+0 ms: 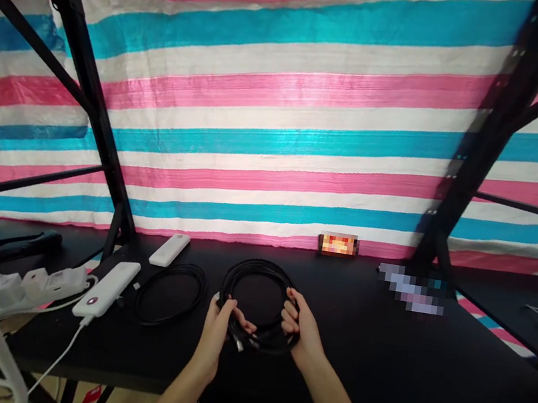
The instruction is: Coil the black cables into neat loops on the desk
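A coil of black cable [259, 267] is held in several loops above the black table, near its front middle. My left hand [221, 326] grips the coil's left side, with the thumb on top and the fingers reaching inside the loops. On the right side my right hand [298, 327] has its fingers curled round the cable. A metal-tipped connector [239, 344] hangs at the coil's lower edge, beside my left hand. Another coiled black cable [176, 265] lies on the table to the left.
Two white power banks [107, 288] [169, 249] lie on the black table [374, 379] at the left. A power strip with white plugs [39, 285] stands farther left. Blurred items lie at the back right. Black metal posts frame a striped sheet [284, 130].
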The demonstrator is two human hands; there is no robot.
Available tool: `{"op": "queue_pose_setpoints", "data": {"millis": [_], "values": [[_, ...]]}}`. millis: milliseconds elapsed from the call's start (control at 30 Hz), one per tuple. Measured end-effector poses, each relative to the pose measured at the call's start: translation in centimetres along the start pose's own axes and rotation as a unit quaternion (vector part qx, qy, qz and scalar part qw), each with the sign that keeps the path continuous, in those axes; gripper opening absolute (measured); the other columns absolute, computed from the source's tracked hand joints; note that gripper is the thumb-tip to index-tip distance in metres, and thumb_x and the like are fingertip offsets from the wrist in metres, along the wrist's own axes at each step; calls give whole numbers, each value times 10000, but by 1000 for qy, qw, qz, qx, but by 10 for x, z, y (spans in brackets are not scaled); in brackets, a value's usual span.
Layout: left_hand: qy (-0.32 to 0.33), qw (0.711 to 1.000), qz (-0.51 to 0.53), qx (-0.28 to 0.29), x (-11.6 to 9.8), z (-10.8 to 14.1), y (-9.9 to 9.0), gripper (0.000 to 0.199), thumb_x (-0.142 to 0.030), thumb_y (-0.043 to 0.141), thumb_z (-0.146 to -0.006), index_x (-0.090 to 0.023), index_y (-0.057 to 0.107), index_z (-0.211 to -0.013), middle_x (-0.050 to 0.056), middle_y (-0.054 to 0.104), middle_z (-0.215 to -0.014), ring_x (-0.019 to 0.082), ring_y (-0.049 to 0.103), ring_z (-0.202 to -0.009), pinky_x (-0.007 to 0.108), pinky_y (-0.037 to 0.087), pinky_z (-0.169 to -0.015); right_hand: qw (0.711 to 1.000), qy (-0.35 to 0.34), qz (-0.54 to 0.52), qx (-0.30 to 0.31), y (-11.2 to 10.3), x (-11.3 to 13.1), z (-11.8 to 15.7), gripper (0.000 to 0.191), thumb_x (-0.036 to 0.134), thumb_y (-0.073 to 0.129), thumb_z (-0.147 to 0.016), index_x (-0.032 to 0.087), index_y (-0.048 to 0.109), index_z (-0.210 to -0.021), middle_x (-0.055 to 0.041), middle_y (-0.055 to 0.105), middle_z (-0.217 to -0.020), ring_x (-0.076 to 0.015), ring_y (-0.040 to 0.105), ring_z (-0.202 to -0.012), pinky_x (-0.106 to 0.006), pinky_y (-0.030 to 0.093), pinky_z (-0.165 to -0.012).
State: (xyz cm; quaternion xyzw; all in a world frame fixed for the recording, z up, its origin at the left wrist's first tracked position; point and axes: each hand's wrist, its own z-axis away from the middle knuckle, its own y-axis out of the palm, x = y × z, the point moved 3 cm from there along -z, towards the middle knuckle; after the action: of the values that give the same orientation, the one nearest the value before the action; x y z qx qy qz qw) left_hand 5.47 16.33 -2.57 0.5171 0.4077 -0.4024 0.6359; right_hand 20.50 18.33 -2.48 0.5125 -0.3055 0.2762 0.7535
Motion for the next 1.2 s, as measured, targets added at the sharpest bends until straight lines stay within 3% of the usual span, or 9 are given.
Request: {"op": "queue_pose_setpoints", "data": {"millis": [167,300,433,567,733,867,933,1100,1200], "values": [[-32,993,-112,-29,21,-48,-12,182,-222,569,-787,-179,456,-924,-52,552,-628,121,564,-486,241,449,-479,994,-74,71,-27,-9,-5,-44,350,201,581,-672,168,571,-1020,81,529,-535,-69,437,-379,-188,417,-398],[-25,979,-194,-62,33,-71,-18,263,-182,510,-851,-139,442,-1102,-29,557,-704,125,579,-548,243,461,-504,974,-139,177,-32,-16,-8,-72,463,163,504,-629,148,597,-1082,11,624,-684,-130,570,-475,-242,432,-429],[5,958,-281,-63,33,-79,-23,439,-205,486,-856,-90,368,-1262,91,664,-895,215,674,-843,298,509,-707,927,-226,298,-35,-21,-6,-91,433,113,461,-612,158,695,-974,-7,641,-734,-128,566,-499,-294,485,-589],[32,925,-378,-36,27,-80,-27,439,-279,486,-866,-100,456,-1266,185,644,-1161,292,587,-1139,355,429,-926,874,-291,388,-35,-24,-10,-99,424,110,460,-665,175,723,-991,-45,663,-801,-205,630,-763,-346,483,-801],[31,872,-488,-31,21,-75,-27,584,-422,413,-892,-61,391,-1350,241,671,-1062,397,628,-1031,483,439,-854,832,-319,451,-54,-33,-18,-104,399,68,521,-694,201,723,-1012,-70,675,-954,-243,582,-950,-427,413,-926],[75,834,-543,-56,10,-66,-29,638,-529,293,-914,-71,383,-1349,148,692,-843,350,673,-858,444,474,-766,824,-325,457,-83,-42,-17,-110,285,107,614,-741,175,698,-1005,-62,655,-992,-208,581,-917,-420,428,-909],[123,810,-567,-86,1,-59,-36,628,-533,288,-917,-89,363,-1356,93,660,-786,317,647,-866,420,463,-800,825,-330,448,-101,-48,-14,-114,238,181,637,-792,160,670,-1027,-56,641,-1004,-197,585,-914,-410,441,-893],[187,719,-644,-186,-11,-49,-71,500,-359,418,-874,-42,486,-1255,218,577,-1070,405,480,-1105,523,335,-937,842,-322,417,-118,-60,-10,-125,215,313,594,-885,141,631,-1009,-47,633,-958,-177,605,-852,-387,475,-836],[181,697,-666,-194,-5,-47,-92,352,-306,471,-841,-52,616,-1038,218,604,-979,407,515,-1036,497,366,-889,850,-313,409,-109,-63,-12,-130,220,338,589,-895,139,631,-979,-39,636,-931,-175,610,-839,-390,480,-831]]}}
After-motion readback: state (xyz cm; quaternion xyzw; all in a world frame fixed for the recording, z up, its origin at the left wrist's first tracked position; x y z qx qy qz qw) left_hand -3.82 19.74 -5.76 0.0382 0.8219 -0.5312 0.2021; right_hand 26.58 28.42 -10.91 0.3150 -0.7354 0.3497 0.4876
